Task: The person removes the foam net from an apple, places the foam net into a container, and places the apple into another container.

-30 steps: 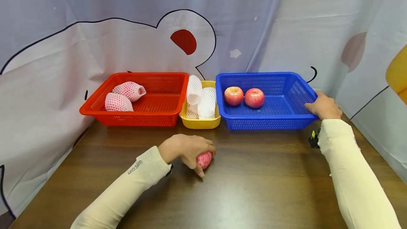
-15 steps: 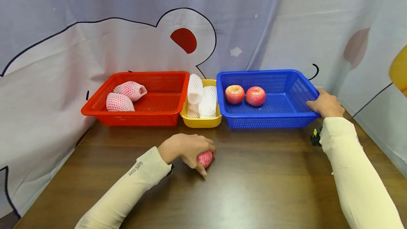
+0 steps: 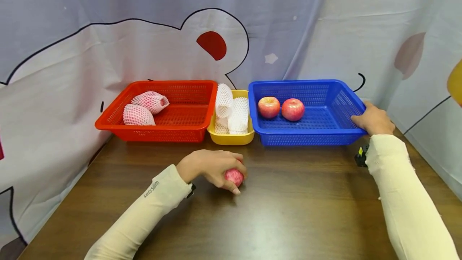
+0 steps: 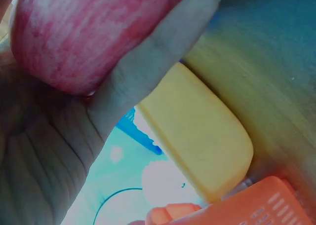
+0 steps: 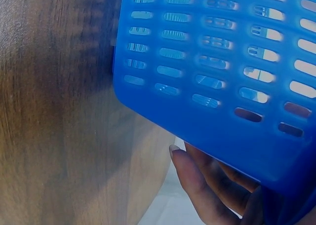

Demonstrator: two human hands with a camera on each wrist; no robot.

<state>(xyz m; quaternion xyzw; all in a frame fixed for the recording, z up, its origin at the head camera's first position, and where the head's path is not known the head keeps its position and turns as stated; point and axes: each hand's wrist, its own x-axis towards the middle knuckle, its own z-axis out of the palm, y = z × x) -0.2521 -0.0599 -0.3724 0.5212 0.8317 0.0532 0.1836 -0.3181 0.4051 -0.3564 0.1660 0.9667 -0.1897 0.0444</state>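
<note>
Where L fingers curl, apple w/in

Small dark lettering stands on the pale left sleeve, near the cuff behind the left hand. It appears to read "Lets Slim", slanting along the forearm toward the wrist; the print is too small to tell whether it has an apostrophe. A yellow mark on the black device at right is too small to read.
</note>
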